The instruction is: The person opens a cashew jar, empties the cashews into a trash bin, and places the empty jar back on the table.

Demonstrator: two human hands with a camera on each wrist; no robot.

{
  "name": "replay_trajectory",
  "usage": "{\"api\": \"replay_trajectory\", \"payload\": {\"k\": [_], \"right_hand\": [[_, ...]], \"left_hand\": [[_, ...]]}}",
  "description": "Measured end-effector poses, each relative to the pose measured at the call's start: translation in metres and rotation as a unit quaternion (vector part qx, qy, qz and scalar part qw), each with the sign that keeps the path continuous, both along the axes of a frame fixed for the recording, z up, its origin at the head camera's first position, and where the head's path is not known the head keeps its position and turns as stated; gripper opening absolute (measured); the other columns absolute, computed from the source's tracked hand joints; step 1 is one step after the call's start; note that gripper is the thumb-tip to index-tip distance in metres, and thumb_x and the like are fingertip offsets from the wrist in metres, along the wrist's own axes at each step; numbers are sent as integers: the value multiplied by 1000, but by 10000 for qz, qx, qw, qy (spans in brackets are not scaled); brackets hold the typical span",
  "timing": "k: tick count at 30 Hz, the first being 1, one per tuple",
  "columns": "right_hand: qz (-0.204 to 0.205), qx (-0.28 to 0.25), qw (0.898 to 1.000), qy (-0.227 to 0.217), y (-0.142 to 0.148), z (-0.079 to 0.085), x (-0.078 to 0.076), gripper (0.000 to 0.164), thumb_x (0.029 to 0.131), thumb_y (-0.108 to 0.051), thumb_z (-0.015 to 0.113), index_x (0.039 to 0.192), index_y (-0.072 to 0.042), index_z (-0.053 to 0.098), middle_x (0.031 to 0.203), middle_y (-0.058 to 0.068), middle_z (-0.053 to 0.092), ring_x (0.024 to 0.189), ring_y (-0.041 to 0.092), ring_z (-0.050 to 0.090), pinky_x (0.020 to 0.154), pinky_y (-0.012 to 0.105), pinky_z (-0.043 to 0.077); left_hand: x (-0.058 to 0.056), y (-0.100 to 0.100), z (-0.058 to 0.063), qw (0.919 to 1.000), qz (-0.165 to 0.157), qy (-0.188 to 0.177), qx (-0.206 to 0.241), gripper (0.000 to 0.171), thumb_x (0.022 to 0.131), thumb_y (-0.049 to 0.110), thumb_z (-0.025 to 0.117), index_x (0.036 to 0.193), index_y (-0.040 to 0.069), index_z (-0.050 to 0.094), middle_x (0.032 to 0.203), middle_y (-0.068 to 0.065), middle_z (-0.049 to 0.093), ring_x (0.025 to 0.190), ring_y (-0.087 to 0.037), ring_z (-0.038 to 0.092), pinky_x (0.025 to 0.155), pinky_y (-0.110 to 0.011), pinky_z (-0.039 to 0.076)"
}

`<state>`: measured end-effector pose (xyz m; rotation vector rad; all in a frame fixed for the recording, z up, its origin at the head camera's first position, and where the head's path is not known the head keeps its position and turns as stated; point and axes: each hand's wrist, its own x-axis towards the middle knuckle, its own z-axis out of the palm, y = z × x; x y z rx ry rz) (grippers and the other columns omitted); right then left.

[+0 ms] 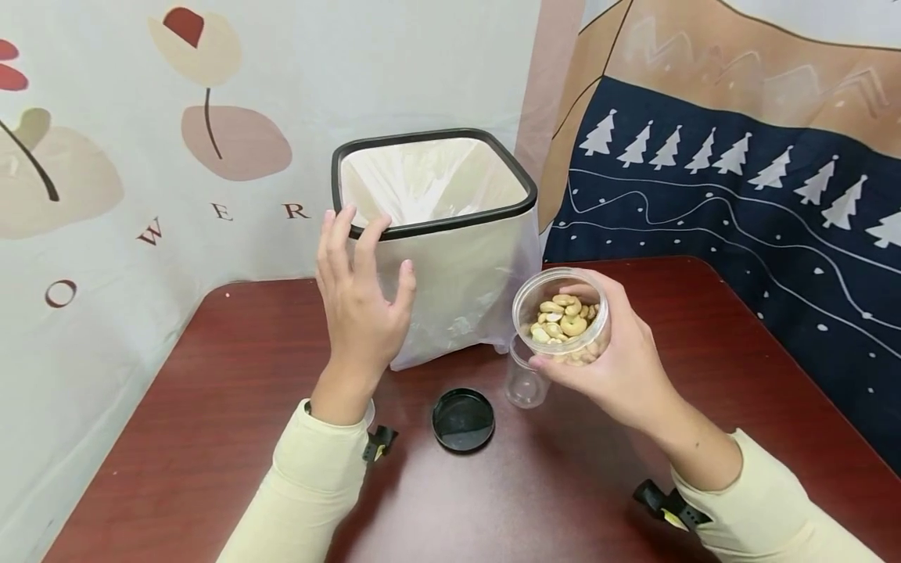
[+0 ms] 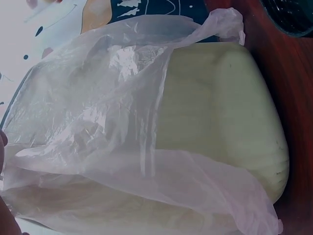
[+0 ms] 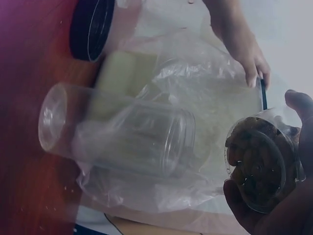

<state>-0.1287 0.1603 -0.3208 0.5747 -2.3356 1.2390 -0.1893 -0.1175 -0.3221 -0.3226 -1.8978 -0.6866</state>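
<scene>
My right hand grips a clear plastic jar of cashews, its open mouth tilted toward me. At the near rim of a pale bin, my left hand has its fingers spread, the fingertips right at the black rim and the thumb apart in front of the wall. A clear liner bag covers the bin's inside and hangs down outside. Below the held jar, a second clear jar stands upright on the table, without cashews in it. A black round lid lies beside it.
The dark red table carries the bin at its back, near a flower-printed wall cloth. A navy cloth with white trees hangs along the right. Wrist cameras sit on both of my cuffs.
</scene>
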Motion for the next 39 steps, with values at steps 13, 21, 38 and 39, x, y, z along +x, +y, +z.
{"api": "replay_trajectory", "payload": {"k": [13, 21, 38, 39], "right_hand": [[-34, 240, 9981, 565, -4, 30, -24, 100, 62, -18, 95, 146, -18, 40, 127, 1, 62, 118, 13, 57, 96, 9, 43], [-242, 344, 9971, 639, -1, 52, -35, 99, 64, -24, 94, 146, -19, 39, 127, 2, 60, 118, 13, 56, 96, 10, 43], [-592, 517, 9934, 834, 1, 90, -65, 95, 68, -34, 90, 147, -22, 37, 129, 5, 57, 114, 9, 56, 97, 18, 47], [-607, 533, 9930, 860, 0, 92, -66, 95, 69, -35, 90, 147, -22, 38, 129, 5, 57, 113, 10, 56, 97, 17, 47]], "left_hand": [[-2, 1, 0, 9998, -158, 129, -75, 48, 90, 23, 55, 136, 10, 51, 152, -18, 37, 149, -39, 25, 123, -52, 18], [-3, -1, 0, 9992, -338, 202, -21, 46, 88, 17, 55, 134, 9, 53, 150, -19, 38, 148, -41, 27, 124, -49, 18], [-4, -2, -3, 9987, -450, 220, 138, 47, 86, 12, 56, 133, 10, 54, 150, -18, 40, 149, -38, 26, 124, -49, 20], [-3, -2, -3, 9987, -444, 215, 151, 47, 86, 11, 56, 133, 10, 55, 150, -18, 40, 149, -37, 26, 123, -48, 20]]}}
